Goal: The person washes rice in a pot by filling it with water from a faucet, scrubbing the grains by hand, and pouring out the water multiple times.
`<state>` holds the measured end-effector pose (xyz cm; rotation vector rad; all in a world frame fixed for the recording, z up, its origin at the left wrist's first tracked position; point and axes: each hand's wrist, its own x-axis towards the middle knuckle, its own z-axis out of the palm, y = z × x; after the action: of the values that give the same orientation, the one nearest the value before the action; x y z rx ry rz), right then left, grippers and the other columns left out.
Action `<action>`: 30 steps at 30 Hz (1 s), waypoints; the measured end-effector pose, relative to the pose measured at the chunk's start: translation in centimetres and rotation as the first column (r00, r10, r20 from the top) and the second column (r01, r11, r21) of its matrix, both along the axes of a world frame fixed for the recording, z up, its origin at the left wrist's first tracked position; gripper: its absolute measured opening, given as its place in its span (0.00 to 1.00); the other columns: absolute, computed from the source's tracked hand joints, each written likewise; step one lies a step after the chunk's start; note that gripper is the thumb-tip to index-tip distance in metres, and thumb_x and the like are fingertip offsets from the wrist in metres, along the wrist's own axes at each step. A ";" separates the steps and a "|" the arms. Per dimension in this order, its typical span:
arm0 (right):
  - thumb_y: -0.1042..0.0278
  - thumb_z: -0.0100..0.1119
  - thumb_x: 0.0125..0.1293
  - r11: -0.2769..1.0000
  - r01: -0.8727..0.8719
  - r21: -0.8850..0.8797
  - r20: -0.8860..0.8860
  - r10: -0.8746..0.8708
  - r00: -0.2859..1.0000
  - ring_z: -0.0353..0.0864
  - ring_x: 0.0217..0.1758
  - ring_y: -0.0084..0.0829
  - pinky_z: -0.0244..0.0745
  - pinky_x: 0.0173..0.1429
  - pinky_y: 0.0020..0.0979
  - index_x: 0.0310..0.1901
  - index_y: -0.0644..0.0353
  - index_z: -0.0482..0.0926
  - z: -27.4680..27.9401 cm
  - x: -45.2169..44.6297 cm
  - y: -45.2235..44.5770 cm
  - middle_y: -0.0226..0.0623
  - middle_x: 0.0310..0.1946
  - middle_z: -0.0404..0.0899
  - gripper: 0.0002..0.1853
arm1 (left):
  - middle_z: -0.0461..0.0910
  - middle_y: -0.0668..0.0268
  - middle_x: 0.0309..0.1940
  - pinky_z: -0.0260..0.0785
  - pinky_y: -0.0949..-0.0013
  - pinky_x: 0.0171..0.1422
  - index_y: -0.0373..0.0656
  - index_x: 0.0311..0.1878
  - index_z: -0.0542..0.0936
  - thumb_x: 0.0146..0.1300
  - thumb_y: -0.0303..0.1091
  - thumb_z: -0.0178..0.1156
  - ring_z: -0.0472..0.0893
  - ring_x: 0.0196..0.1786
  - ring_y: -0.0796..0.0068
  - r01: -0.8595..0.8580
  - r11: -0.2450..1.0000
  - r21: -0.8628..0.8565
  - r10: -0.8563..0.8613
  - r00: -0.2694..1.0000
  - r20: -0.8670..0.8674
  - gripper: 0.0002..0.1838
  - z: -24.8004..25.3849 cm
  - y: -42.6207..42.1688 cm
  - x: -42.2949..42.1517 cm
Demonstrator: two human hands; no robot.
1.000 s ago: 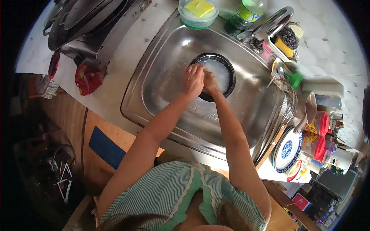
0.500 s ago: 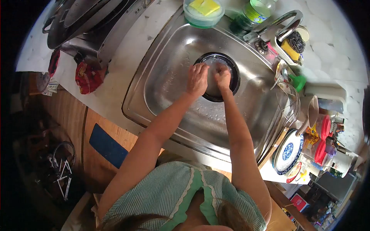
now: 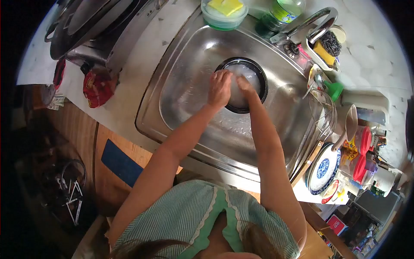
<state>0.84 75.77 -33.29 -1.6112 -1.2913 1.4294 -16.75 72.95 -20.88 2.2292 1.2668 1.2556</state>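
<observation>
A round black pot (image 3: 264,89) of cloudy, whitish water stands in the steel sink (image 3: 181,95). My left hand (image 3: 220,88) is at the pot's left side, its fingers closed over the rim. Inside the pot, my right hand (image 3: 246,90) reaches into the water from the near side. The fingertips of that hand are under the cloudy surface, so their pose is hidden. Whatever lies below the water cannot be made out.
Behind the sink stand a tub with a yellow sponge (image 3: 225,6), a green bottle (image 3: 282,15) and the faucet (image 3: 323,28). A wire strainer (image 3: 322,113) and patterned plates (image 3: 322,168) are on the right. Large pans (image 3: 86,26) and a red packet (image 3: 97,88) lie left.
My right hand has shifted slightly left and nearer in the pot, with its fingers lower in the water. More whitish water shows. My left hand stays at the rim.
</observation>
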 end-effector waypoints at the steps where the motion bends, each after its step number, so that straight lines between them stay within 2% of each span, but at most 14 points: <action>1: 0.65 0.53 0.49 1.000 0.002 0.004 -0.023 -0.002 1.000 0.74 0.44 0.33 0.69 0.46 0.36 0.45 0.63 0.74 1.7 -1.2 -0.5 0.48 0.40 0.77 0.20 | 0.73 0.57 0.45 0.58 0.56 0.57 0.38 0.44 0.71 0.56 0.26 0.50 0.70 0.51 0.58 0.001 1.000 0.012 -0.001 1.000 -0.002 0.12 0.0 0.0 0.0; 4: 0.72 0.53 0.47 1.000 0.004 0.014 -0.092 -0.003 0.996 0.75 0.41 0.31 0.68 0.46 0.36 0.39 0.66 0.76 5.8 -3.9 -1.5 0.49 0.36 0.78 0.16 | 0.73 0.58 0.44 0.58 0.57 0.57 0.38 0.44 0.72 0.56 0.26 0.50 0.70 0.50 0.58 -0.014 1.000 0.002 0.014 1.000 -0.025 0.12 0.3 -0.1 0.0; 7: 0.72 0.53 0.52 0.959 -0.278 0.053 0.088 0.273 0.958 0.72 0.43 0.31 0.67 0.49 0.30 0.44 0.71 0.74 6.7 -3.6 -1.3 0.43 0.38 0.76 0.17 | 0.73 0.58 0.44 0.57 0.57 0.58 0.38 0.44 0.72 0.56 0.26 0.50 0.70 0.51 0.58 -0.017 1.000 -0.004 0.017 0.999 -0.037 0.12 0.3 0.0 -0.1; 10: 0.73 0.52 0.51 0.986 -0.161 -0.050 0.130 0.166 0.977 0.76 0.43 0.35 0.68 0.48 0.32 0.40 0.70 0.76 8.7 -4.5 -2.0 0.46 0.35 0.78 0.14 | 0.73 0.58 0.44 0.57 0.57 0.58 0.39 0.44 0.72 0.56 0.26 0.51 0.70 0.51 0.58 0.007 1.000 0.000 -0.007 1.000 -0.022 0.12 0.5 0.1 -0.3; 12: 0.71 0.52 0.52 0.866 -0.447 0.224 0.541 0.271 0.796 0.77 0.41 0.39 0.69 0.47 0.34 0.36 0.67 0.78 4.7 -3.3 -1.7 0.48 0.34 0.79 0.12 | 0.73 0.58 0.44 0.57 0.57 0.58 0.39 0.44 0.72 0.56 0.27 0.51 0.70 0.51 0.58 -0.002 1.000 -0.025 0.001 1.000 -0.021 0.12 0.5 0.0 -0.2; 14: 0.69 0.53 0.52 0.760 -0.539 0.364 0.689 0.170 0.705 0.78 0.39 0.44 0.70 0.44 0.37 0.33 0.66 0.78 3.6 -3.1 -1.8 0.50 0.32 0.79 0.10 | 0.73 0.58 0.44 0.57 0.57 0.58 0.39 0.44 0.72 0.56 0.27 0.51 0.70 0.51 0.58 -0.008 1.000 -0.029 0.007 1.000 -0.018 0.12 0.4 -0.1 -0.1; 16: 0.69 0.55 0.51 0.770 -0.403 0.496 0.606 0.025 0.795 0.78 0.35 0.49 0.72 0.40 0.41 0.30 0.65 0.78 5.3 -4.7 -1.6 0.51 0.30 0.78 0.08 | 0.73 0.59 0.44 0.57 0.56 0.58 0.40 0.44 0.72 0.55 0.26 0.50 0.70 0.51 0.58 -0.016 1.000 -0.009 0.015 1.000 -0.017 0.12 0.5 0.0 -0.2; 19: 0.67 0.52 0.55 0.925 -0.030 0.379 0.316 -0.099 0.944 0.79 0.37 0.44 0.73 0.41 0.40 0.30 0.60 0.79 6.1 -6.2 -1.6 0.48 0.32 0.79 0.08 | 0.73 0.59 0.44 0.56 0.55 0.59 0.40 0.44 0.72 0.55 0.26 0.50 0.70 0.52 0.58 0.013 0.999 -0.045 -0.014 1.000 -0.020 0.12 0.5 0.1 -0.4; 22: 0.64 0.49 0.58 0.884 -0.404 0.237 0.680 0.147 0.719 0.79 0.39 0.42 0.73 0.44 0.39 0.33 0.56 0.80 5.8 -5.3 -1.5 0.46 0.34 0.80 0.10 | 0.73 0.57 0.45 0.56 0.58 0.58 0.39 0.44 0.71 0.57 0.26 0.48 0.70 0.51 0.57 -0.016 1.000 -0.004 0.016 1.000 -0.016 0.11 0.3 0.1 -0.1; 23: 0.63 0.50 0.57 0.886 -0.434 0.166 0.749 0.173 0.640 0.79 0.40 0.41 0.73 0.45 0.39 0.34 0.56 0.80 5.6 -5.0 -1.4 0.45 0.36 0.80 0.10 | 0.73 0.57 0.45 0.56 0.58 0.58 0.39 0.44 0.71 0.57 0.25 0.48 0.70 0.51 0.58 -0.011 1.000 -0.017 0.010 1.000 -0.022 0.11 0.2 0.1 -0.1; 25: 0.62 0.51 0.57 0.881 -0.473 0.018 0.856 0.231 0.463 0.79 0.42 0.39 0.73 0.45 0.39 0.36 0.55 0.80 7.6 -5.3 -1.0 0.42 0.39 0.80 0.11 | 0.73 0.57 0.46 0.56 0.58 0.59 0.39 0.44 0.71 0.56 0.24 0.48 0.70 0.52 0.58 -0.005 0.999 -0.042 0.003 0.999 -0.034 0.11 0.1 0.1 -0.1; 28: 0.62 0.52 0.56 0.906 -0.417 -0.073 0.938 0.204 0.281 0.78 0.46 0.37 0.72 0.48 0.38 0.40 0.55 0.79 9.7 -5.8 -0.3 0.39 0.44 0.78 0.12 | 0.73 0.57 0.46 0.56 0.58 0.60 0.39 0.44 0.71 0.54 0.21 0.48 0.70 0.53 0.58 -0.029 0.998 -0.048 0.026 0.998 -0.061 0.13 0.8 -0.2 -0.2; 30: 0.60 0.51 0.57 0.932 -0.339 -0.127 0.922 0.237 0.306 0.75 0.51 0.39 0.70 0.52 0.39 0.43 0.56 0.78 11.8 -5.5 -0.8 0.40 0.49 0.76 0.15 | 0.72 0.57 0.47 0.56 0.58 0.61 0.38 0.44 0.71 0.53 0.20 0.48 0.69 0.53 0.58 -0.014 0.997 -0.073 0.010 0.999 -0.046 0.14 1.2 -0.2 -0.1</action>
<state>-4.69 74.96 -21.48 -2.3217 -2.3464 0.4255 -16.90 72.71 -19.66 2.2137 1.3231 1.1488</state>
